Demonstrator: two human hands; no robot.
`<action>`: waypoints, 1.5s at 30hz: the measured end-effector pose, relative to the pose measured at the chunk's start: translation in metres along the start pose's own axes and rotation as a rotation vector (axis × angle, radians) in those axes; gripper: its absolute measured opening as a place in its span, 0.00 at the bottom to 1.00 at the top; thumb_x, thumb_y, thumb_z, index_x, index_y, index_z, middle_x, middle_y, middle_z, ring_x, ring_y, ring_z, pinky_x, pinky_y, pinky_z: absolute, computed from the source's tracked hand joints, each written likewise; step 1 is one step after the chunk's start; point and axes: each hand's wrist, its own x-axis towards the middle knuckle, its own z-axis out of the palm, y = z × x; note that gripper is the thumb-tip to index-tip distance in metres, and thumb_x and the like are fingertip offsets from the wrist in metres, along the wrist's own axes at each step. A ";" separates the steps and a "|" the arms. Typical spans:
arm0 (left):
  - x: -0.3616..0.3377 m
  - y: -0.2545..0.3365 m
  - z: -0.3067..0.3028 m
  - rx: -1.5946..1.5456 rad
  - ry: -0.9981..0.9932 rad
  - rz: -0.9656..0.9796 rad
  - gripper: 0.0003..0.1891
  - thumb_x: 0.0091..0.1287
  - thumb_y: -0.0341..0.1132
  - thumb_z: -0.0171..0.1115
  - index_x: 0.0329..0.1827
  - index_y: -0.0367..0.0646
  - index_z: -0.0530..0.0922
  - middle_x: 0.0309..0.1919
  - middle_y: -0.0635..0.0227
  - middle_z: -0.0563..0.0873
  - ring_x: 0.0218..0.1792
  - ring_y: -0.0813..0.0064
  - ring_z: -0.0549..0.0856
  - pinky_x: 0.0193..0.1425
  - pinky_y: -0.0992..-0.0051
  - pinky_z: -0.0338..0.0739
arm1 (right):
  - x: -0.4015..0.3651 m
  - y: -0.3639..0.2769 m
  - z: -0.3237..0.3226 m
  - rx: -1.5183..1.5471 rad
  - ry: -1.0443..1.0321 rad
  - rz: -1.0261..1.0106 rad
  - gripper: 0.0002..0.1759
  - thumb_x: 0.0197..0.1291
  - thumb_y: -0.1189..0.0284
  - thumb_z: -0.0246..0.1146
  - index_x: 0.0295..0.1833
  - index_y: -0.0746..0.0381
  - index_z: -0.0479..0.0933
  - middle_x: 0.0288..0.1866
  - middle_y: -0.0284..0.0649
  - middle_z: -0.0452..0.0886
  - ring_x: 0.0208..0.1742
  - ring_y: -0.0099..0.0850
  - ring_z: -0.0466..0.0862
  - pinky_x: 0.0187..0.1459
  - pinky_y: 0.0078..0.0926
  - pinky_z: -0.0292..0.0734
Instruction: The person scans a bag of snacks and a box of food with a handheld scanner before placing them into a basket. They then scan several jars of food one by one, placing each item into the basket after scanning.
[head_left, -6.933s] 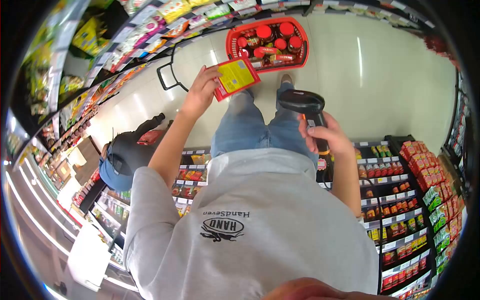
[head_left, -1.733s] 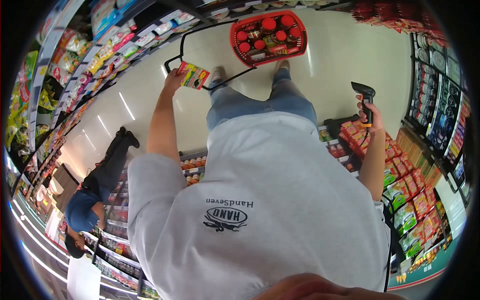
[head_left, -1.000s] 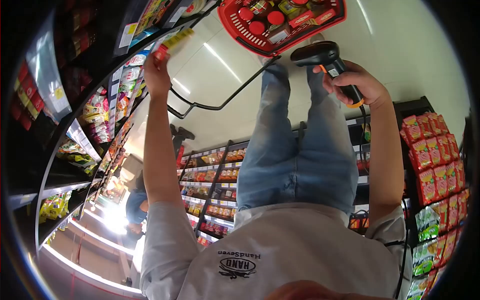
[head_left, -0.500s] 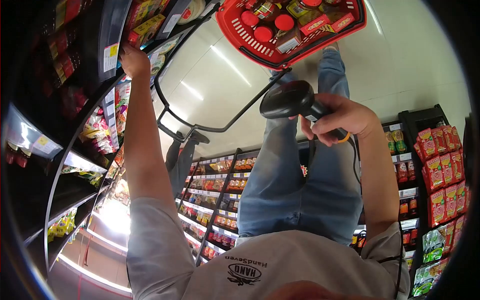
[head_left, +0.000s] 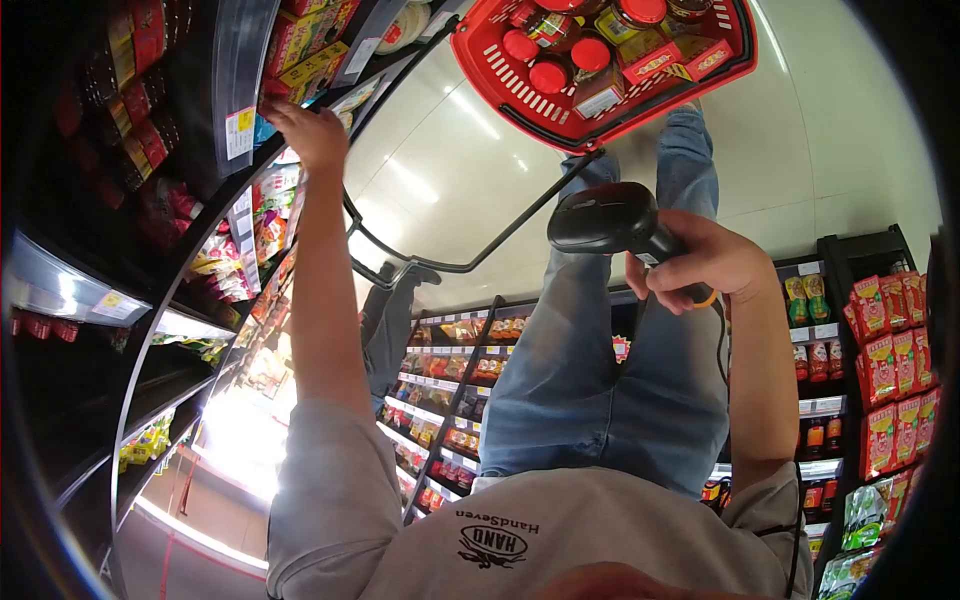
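My right hand [head_left: 705, 262] is closed around the handle of a black barcode scanner [head_left: 604, 220], its rounded head facing left over my jeans. A cord hangs from the handle's end. On the left, my left hand [head_left: 312, 137] is at the shelf edge with its fingers stretched out and apart. The fingertips lie just below yellow boxes [head_left: 313, 76], beside a shelf price label [head_left: 240, 132]. A bit of blue packaging [head_left: 263, 131] shows under the fingers.
A red basket [head_left: 607, 132] of red-lidded jars and small boxes stands ahead, its black handle [head_left: 520, 219] folded out towards me. Shelves of packets [head_left: 222, 262] run along my left. Red packets [head_left: 893, 364] hang at the right. Another person's legs [head_left: 385, 330] are behind my left arm.
My left hand has drawn back slightly from the shelf, and its fingers now show, stretched out. The whole view has shifted, moving the basket and scanner rightward in the picture.
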 end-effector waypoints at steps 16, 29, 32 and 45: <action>-0.080 0.308 -0.047 -0.659 -0.484 0.410 0.20 0.70 0.39 0.64 0.61 0.42 0.73 0.45 0.53 0.87 0.47 0.52 0.87 0.49 0.56 0.84 | -0.037 0.008 -0.027 0.114 0.010 -0.082 0.24 0.57 0.72 0.69 0.57 0.68 0.73 0.38 0.46 0.83 0.22 0.27 0.81 0.22 0.23 0.71; 0.008 0.415 0.020 -0.816 -0.541 0.167 0.34 0.61 0.45 0.71 0.71 0.47 0.73 0.60 0.51 0.84 0.60 0.51 0.85 0.63 0.57 0.79 | -0.072 0.023 -0.040 0.267 0.083 -0.153 0.31 0.52 0.78 0.69 0.63 0.72 0.72 0.37 0.52 0.82 0.19 0.28 0.78 0.20 0.23 0.71; 0.010 0.370 0.000 -0.974 -0.587 0.107 0.25 0.65 0.41 0.68 0.65 0.45 0.78 0.55 0.55 0.86 0.58 0.56 0.85 0.61 0.58 0.82 | -0.080 0.028 -0.046 0.317 0.069 -0.239 0.32 0.52 0.77 0.68 0.65 0.72 0.73 0.36 0.50 0.81 0.18 0.27 0.77 0.19 0.22 0.69; -0.032 0.216 -0.101 -1.758 -1.008 -0.475 0.25 0.73 0.29 0.63 0.72 0.40 0.69 0.61 0.60 0.82 0.61 0.66 0.84 0.63 0.60 0.84 | -0.075 -0.004 -0.037 0.428 0.192 -0.497 0.36 0.51 0.65 0.68 0.62 0.77 0.70 0.30 0.47 0.75 0.13 0.24 0.68 0.12 0.17 0.66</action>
